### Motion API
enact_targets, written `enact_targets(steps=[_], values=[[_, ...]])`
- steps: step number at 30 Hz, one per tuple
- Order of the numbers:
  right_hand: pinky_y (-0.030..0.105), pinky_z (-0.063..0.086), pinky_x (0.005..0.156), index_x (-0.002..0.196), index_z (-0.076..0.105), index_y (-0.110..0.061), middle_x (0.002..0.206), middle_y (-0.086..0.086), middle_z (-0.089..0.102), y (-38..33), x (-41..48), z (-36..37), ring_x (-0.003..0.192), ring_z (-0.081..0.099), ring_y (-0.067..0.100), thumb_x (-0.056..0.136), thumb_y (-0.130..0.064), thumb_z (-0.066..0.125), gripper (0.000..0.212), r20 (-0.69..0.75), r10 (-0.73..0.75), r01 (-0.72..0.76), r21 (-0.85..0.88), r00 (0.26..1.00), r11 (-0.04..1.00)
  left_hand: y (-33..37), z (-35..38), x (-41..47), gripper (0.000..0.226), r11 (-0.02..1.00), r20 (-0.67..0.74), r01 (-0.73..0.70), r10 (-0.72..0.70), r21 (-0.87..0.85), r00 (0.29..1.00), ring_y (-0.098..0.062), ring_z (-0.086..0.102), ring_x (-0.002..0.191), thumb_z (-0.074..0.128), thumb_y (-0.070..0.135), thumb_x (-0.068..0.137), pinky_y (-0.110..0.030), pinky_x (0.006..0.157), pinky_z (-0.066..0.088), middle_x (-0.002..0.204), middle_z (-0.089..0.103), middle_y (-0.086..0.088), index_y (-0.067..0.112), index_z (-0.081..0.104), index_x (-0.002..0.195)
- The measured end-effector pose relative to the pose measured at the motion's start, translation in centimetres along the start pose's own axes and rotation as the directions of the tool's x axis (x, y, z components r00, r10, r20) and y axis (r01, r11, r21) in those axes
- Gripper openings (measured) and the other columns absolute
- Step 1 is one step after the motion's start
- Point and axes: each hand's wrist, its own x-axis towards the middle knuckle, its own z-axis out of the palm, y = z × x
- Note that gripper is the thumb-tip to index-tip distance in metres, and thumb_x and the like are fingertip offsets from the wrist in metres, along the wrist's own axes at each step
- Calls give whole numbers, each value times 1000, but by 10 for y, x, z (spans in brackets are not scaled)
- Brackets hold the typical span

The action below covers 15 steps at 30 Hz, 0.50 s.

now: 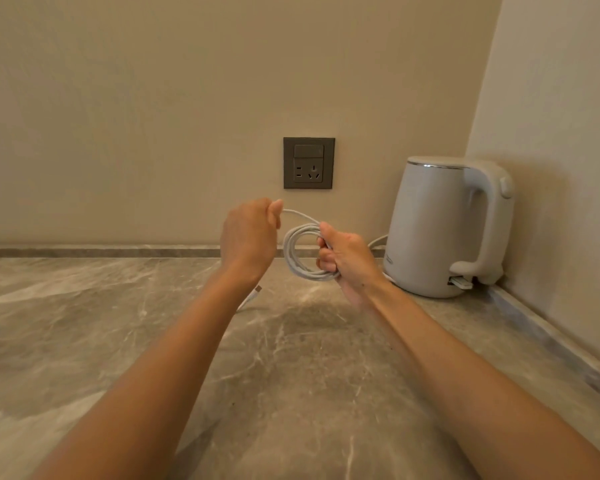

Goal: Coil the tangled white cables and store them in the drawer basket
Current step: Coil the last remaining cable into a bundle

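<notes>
We're gripping the white cable coil point(300, 252) in our right hand point(347, 259), our left hand point(250, 233) pinching its loose strand above the countertop point(118, 323).

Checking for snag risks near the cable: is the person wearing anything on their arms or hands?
Nothing visible. No sleeves reach into view, and the left hand and right hand carry no gloves, rings, watch or wristbands.

Beige walls meeting in a corner point(478, 98), dark wall socket point(309, 163), grey marble countertop point(84, 323), white kettle point(440, 226) at right
</notes>
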Motion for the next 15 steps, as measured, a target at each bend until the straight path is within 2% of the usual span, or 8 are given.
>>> enact_targets(steps=[3,5,7,9,12,15], values=[[18,27,48,68,47,-16,51,-9,36,3,3,-6,41,31,2,101,-25,39,35,-105,-44,37,-67,994,997,11,0,-1,34,981,50,-125,133,-146,990,-8,42,56,41,23,98,-17,55,32,58,46,7,13,59,72],[18,28,47,70,46,-15,48,-9,34,0,5,-12,39,31,2,102,-23,37,35,-177,-25,33,43,984,999,20,5,-5,33,960,124,-185,214,-212,969,-2,36,50,45,21,97,-9,49,29,52,42,10,10,63,71],[16,29,42,72,46,-13,49,-7,32,-5,7,-16,37,31,2,103,-21,36,33,-214,14,36,228,977,973,23,11,-9,35,947,223,-183,244,-265,944,-2,35,43,47,20,96,-11,44,28,46,40,11,11,62,67],[14,30,39,71,44,-12,48,-6,32,-10,9,-19,35,31,1,103,-20,35,34,-201,40,40,378,979,925,22,15,-12,38,929,350,-95,228,-358,909,-2,34,33,46,19,96,-10,38,23,37,39,10,15,56,60],[13,30,37,69,42,-12,43,-7,33,-16,10,-20,34,30,1,104,-21,32,37,-154,43,35,473,987,880,20,15,-16,38,871,529,125,169,-475,831,-2,25,28,41,19,99,-14,33,21,35,35,9,12,50,63],[14,28,39,68,41,-13,40,-7,32,-22,12,-24,34,29,3,104,-22,32,38,-107,44,21,541,993,841,17,12,-19,37,858,652,223,160,-463,741,-4,22,32,39,21,100,-14,33,19,39,34,9,11,47,65]])
